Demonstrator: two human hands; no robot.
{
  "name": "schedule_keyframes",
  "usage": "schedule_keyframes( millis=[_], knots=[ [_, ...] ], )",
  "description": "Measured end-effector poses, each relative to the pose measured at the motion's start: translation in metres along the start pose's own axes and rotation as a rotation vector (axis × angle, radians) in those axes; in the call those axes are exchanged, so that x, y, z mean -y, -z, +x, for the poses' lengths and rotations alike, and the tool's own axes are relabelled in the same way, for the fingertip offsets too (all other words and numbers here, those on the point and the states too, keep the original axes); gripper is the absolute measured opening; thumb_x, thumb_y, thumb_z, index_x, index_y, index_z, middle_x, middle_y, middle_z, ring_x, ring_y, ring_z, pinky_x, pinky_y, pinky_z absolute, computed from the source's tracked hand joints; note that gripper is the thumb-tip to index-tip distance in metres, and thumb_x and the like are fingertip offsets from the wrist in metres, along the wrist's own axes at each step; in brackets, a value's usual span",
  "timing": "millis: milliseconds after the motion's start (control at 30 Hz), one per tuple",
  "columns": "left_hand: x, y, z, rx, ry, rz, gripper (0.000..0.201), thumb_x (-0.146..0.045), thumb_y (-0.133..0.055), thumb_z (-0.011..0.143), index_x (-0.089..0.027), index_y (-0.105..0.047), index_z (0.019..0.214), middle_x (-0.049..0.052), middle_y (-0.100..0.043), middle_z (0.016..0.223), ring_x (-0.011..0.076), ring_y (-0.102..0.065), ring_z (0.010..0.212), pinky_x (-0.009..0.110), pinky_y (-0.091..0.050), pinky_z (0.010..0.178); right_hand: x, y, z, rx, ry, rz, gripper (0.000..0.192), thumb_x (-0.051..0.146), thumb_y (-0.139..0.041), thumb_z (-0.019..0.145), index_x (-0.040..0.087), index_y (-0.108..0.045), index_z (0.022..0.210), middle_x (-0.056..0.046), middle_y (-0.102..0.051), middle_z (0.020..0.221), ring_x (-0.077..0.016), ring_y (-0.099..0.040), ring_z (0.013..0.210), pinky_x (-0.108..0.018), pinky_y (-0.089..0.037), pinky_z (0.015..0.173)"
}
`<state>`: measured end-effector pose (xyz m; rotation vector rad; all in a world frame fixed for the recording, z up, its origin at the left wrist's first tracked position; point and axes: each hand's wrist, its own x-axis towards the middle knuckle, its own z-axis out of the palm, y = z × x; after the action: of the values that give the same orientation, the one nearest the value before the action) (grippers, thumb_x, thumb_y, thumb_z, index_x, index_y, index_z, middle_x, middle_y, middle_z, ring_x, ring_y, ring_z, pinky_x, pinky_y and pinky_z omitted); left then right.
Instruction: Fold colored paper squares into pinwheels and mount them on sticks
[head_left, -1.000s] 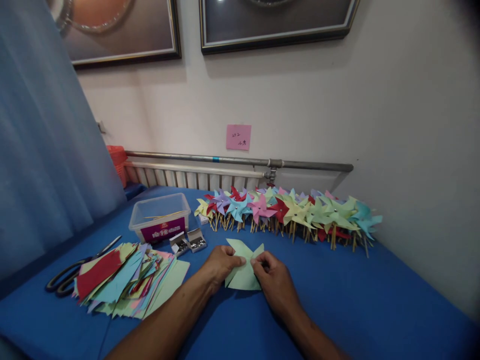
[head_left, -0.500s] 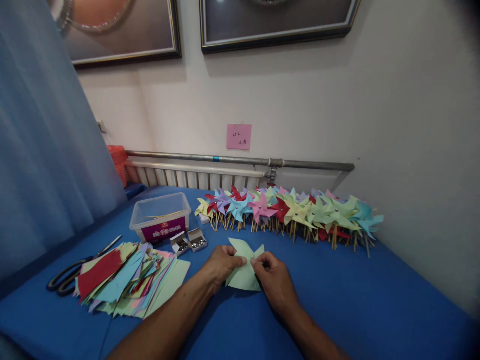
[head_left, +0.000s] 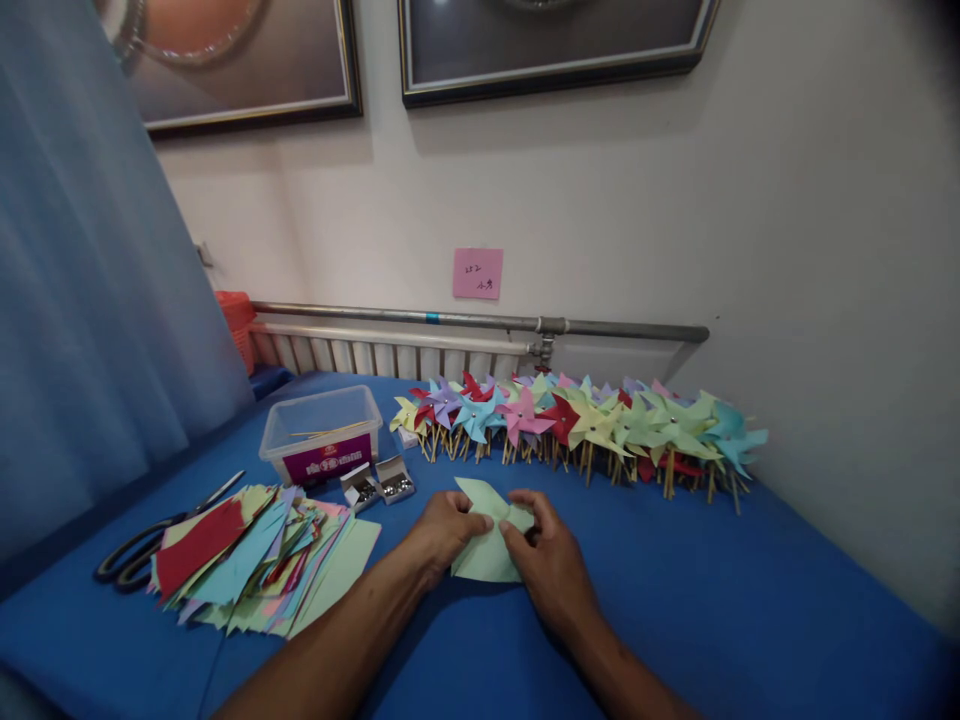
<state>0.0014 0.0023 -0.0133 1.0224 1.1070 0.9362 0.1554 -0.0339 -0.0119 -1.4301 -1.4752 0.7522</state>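
Pinching the pale green paper (head_left: 480,555) between thumb and fingers, the left hand (head_left: 446,535) holds one side while the right hand (head_left: 551,558) grasps the other with thumb and forefinger. The paper is between them over the blue table (head_left: 712,600), nearer than the pinwheels (head_left: 595,424), with piled coloured sheets (head_left: 240,570) to the left.

This looks like a handcraft corner set up indoors. Left of the left hand (head_left: 442,535), on a blue-covered table (head_left: 675,600), lie cut paper sheets (head_left: 225,565) and scissors (head_left: 177,518); ahead of it are small boxes (head_left: 395,482) of metal pieces. Beyond the right hand (head_left: 546,555) crowd paper pinwheels (head_left: 596,425). Farther off, a radiator (head_left: 382,358), framed pictures (head_left: 555,50) and a curtain (head_left: 90,300) mark a furnished room.
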Motion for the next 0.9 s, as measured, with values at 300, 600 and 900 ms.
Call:
schedule_keyframes(
  millis=[300,600,900],
  knots=[
    [-0.0014,0.0017,0.0009,-0.017,0.013,-0.002,0.036,-0.032,-0.084,0.052,-0.012,-0.065,0.074,0.005,-0.066,0.062,0.0148,-0.058,0.050,0.026,-0.042,0.050,-0.0027,-0.0001,-0.0004,0.056,0.083,0.043,0.039,0.047,-0.057,0.086,0.021,-0.070,0.113,-0.002,-0.067,0.068,-0.0206,-0.060,0.060,-0.028,-0.043,0.053],
    [-0.0075,-0.0026,-0.0043,-0.011,0.018,-0.003,0.028,-0.028,-0.084,0.053,-0.012,-0.065,0.066,0.003,-0.065,0.057,0.0129,-0.055,0.047,0.025,-0.041,0.048,-0.0049,0.0003,0.0031,0.040,0.098,0.020,0.039,0.052,-0.055,0.089,0.021,-0.072,0.107,-0.005,-0.072,0.079,-0.0207,-0.061,0.065,-0.028,-0.043,0.055],
    [-0.0038,-0.0005,-0.0009,-0.017,0.000,0.018,0.025,-0.026,-0.080,0.053,-0.012,-0.065,0.067,0.003,-0.064,0.058,0.0119,-0.053,0.047,0.024,-0.038,0.047,-0.0067,-0.0017,0.0051,0.037,0.036,0.066,0.031,0.050,-0.057,0.084,0.022,-0.069,0.090,0.004,-0.056,0.059,-0.0147,-0.047,0.050,-0.024,-0.034,0.047]
  ],
)
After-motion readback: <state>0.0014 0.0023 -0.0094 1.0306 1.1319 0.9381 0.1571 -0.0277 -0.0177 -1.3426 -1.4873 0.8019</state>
